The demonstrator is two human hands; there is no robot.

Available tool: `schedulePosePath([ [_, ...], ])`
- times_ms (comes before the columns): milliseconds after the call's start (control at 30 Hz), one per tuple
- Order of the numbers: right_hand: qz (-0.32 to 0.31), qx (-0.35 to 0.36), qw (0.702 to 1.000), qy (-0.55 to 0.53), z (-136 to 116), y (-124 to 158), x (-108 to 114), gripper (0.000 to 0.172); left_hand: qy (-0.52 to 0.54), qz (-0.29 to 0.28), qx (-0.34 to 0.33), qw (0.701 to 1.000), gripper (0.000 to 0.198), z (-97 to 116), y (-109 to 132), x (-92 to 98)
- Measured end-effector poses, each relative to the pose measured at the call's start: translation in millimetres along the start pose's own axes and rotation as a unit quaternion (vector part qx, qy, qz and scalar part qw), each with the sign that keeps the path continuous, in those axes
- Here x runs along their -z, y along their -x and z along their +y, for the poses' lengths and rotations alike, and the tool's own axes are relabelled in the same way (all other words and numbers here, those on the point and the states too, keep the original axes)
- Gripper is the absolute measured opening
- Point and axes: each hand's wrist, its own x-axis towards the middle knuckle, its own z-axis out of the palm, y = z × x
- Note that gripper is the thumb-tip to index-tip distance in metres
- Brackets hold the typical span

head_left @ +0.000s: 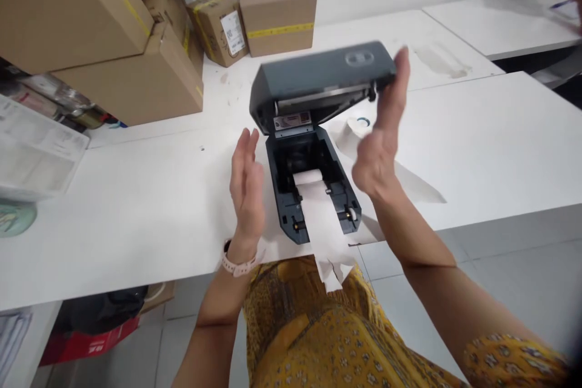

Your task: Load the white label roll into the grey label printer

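A dark grey label printer (pixel 282 194) stands at the table's front edge with its lid (pixel 318 73) tilted up. Inside sits a small roll of white paper (pixel 325 212), and its strip runs out over the front, ending in a torn edge. My right hand (pixel 384 121) is at the lid's right side, fingers stretched upward and seemingly touching its corner. Left of the printer body, my left hand (pixel 247 185) is raised with fingers extended, holding nothing. Behind my right hand, a second white paper roll (pixel 354 133) lies on the table, its loose end trailing right.
Cardboard boxes (pixel 277 15) stand along the wall and pile up at the back left. A clear plastic-wrapped package (pixel 36 145) and a green round item (pixel 16 218) lie at the left. At the far right edge, part of another person is blurred.
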Motion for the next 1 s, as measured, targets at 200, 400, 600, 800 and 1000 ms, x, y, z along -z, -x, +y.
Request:
schedulePosePath([
  [200, -0.012, 0.039, 0.994, 0.097, 25, -82, -39, 0.088, -0.049, -0.101, 0.111, 0.987, 0.090, -41, -11, -0.5],
  [400, -0.038, 0.040, 0.997, 0.061, 42, -92, -52, 0.092, -0.050, -0.095, 0.115, 0.987, 0.089, -44, -2, -7.0],
  [600, 0.039, 0.072, 0.996, 0.027, 18, -47, -21, 0.065, -0.055, -0.083, 0.125, 0.987, 0.086, -37, -4, -9.1],
  [800, -0.299, 0.179, 0.935, 0.066, 2, -20, -6, 0.031, -0.075, -0.068, 0.117, 0.988, 0.090, -38, -2, -8.5],
  [1000, -0.457, 0.211, 0.847, 0.171, 9, -6, -25, 0.038, -0.113, -0.078, 0.103, 0.985, 0.094, -33, -2, -4.7],
])
